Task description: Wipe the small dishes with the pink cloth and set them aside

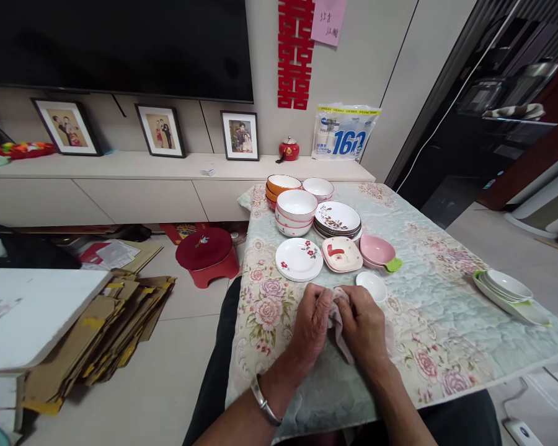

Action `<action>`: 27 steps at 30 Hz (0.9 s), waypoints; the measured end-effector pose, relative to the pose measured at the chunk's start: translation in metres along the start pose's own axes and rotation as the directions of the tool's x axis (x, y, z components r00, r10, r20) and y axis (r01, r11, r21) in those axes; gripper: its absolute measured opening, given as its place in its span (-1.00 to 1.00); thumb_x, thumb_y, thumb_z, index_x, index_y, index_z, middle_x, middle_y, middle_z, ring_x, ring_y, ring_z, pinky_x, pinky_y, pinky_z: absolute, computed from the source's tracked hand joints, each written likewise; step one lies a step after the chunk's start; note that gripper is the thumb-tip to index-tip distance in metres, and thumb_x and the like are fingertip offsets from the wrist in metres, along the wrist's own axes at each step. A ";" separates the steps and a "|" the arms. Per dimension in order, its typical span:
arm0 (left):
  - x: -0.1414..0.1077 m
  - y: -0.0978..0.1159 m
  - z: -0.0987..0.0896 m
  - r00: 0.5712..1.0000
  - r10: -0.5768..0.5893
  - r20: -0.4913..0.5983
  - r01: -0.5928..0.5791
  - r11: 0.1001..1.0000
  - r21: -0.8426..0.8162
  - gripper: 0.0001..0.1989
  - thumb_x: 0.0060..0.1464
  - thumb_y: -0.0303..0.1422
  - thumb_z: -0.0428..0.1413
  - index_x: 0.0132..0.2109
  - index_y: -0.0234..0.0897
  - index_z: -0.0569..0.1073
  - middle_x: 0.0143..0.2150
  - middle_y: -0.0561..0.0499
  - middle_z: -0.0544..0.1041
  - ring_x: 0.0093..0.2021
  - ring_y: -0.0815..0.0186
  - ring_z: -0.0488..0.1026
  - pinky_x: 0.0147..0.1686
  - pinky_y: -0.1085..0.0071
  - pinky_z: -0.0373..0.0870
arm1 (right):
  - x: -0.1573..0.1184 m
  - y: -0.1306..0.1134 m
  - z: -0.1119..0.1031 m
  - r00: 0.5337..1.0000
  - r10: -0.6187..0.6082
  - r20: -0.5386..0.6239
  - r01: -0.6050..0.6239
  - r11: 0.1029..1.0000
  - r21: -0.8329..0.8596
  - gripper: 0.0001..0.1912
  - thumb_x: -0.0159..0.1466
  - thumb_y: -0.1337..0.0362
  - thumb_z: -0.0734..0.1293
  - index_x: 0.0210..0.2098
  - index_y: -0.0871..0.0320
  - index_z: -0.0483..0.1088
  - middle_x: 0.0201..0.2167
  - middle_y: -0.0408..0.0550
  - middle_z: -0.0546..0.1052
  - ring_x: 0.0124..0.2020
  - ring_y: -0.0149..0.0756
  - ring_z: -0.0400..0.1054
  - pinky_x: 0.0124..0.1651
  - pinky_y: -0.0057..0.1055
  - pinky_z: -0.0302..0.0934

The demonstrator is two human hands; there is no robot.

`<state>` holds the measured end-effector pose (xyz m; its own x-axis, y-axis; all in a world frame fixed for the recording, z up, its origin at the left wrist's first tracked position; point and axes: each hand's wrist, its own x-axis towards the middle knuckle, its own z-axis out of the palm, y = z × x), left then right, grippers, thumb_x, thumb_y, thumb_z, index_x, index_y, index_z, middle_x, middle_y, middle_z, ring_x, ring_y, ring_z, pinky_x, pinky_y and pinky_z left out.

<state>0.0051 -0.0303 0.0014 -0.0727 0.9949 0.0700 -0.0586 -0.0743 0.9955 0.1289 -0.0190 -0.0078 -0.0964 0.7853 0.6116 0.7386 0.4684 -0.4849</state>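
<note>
My left hand (312, 322) and my right hand (366, 325) meet over the near part of the table, fingers curled. Between them is a crumpled greyish-pink cloth (338, 328), gripped from both sides, with one end hanging below my right hand. Whether anything is wrapped inside the cloth is hidden. Just beyond my right hand sits a small white dish (372, 286). Past my knuckles are a stack of white plates with red flowers (299, 259), a squarish cream dish with a red pattern (342, 254), and pink bowls with a green handle (377, 249).
Farther back stand white bowls (296, 204), orange bowls (283, 181) and brown-patterned plates (338, 217). White and green dishes (509, 291) are stacked at the right on the flowered tablecloth (446, 347). A red stool (209, 257) and flattened cardboard (97, 334) are on the left.
</note>
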 end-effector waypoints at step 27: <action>0.004 -0.013 0.000 0.991 0.134 0.026 -0.129 0.854 0.504 -0.71 0.26 -0.36 -0.13 -0.15 -0.29 0.48 -0.22 -0.14 0.58 -0.19 0.15 0.50 -0.14 0.22 0.39 | -0.002 0.002 -0.001 0.996 -0.071 0.056 0.080 0.982 -0.170 -0.80 0.41 0.29 0.16 -0.18 0.17 0.40 -0.35 0.01 0.51 -0.28 -0.17 0.37 -0.21 -0.27 0.24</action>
<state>0.0056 -0.0254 -0.0113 -0.0538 0.9775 0.2041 0.4612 -0.1569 0.8733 0.1314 -0.0199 -0.0098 -0.1858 0.7713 0.6087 0.8309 0.4540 -0.3216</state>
